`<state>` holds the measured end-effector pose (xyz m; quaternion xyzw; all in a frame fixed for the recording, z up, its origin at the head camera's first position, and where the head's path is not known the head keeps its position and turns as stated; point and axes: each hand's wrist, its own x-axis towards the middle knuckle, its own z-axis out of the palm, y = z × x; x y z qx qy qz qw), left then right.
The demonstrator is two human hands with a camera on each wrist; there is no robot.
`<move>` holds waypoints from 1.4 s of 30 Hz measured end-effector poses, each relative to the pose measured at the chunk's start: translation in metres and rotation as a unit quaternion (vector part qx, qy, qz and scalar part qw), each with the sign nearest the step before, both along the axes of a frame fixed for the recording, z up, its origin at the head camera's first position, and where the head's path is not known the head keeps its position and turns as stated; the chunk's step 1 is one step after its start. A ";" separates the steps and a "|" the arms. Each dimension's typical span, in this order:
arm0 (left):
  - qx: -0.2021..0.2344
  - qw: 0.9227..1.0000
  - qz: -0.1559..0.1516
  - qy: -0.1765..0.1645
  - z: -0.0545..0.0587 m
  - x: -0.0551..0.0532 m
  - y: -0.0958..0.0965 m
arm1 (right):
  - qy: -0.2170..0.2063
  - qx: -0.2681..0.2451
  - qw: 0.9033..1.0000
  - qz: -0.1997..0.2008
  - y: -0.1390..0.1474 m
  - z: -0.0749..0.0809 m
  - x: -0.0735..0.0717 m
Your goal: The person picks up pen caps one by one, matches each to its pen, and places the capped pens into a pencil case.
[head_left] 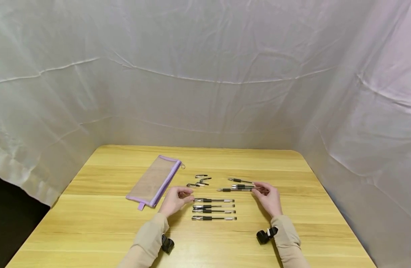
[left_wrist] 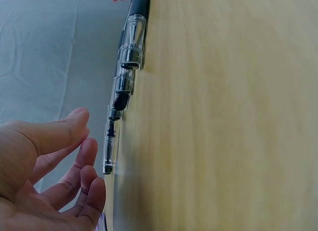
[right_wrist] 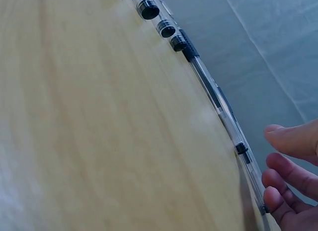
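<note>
Several capped clear gel pens with black grips (head_left: 214, 211) lie in a row across the table. My left hand (head_left: 176, 200) is beside the cap end of the farthest one, fingers loosely bent and apart from the thumb, holding nothing. In the left wrist view this hand (left_wrist: 59, 171) is close to the pens' cap ends. My right hand (head_left: 268, 197) is at the back ends of several uncapped pens (head_left: 238, 190), farther right. The right wrist view shows its thumb and fingers (right_wrist: 279, 169) spread apart, with the lower fingertips right at a pen's end.
Several loose black-and-clear pen caps (head_left: 202, 184) lie beyond the row of pens. A mesh zip pouch with purple edging (head_left: 154, 182) lies flat at the left. The wooden table (head_left: 279, 163) is bounded by a pale hanging cloth (head_left: 205, 104) at the back and sides.
</note>
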<state>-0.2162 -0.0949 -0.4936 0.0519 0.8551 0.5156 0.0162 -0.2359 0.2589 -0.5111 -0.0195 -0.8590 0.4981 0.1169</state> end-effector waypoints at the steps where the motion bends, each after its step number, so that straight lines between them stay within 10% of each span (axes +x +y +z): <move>1: 0.000 1.000 -0.001 0.000 0.000 0.000 0.000 | 0.001 0.002 1.000 -0.001 0.001 -0.001 0.000; 42: 0.005 1.000 -0.005 -0.001 0.001 0.001 -0.001 | -0.008 0.027 1.000 0.011 0.001 -0.001 0.001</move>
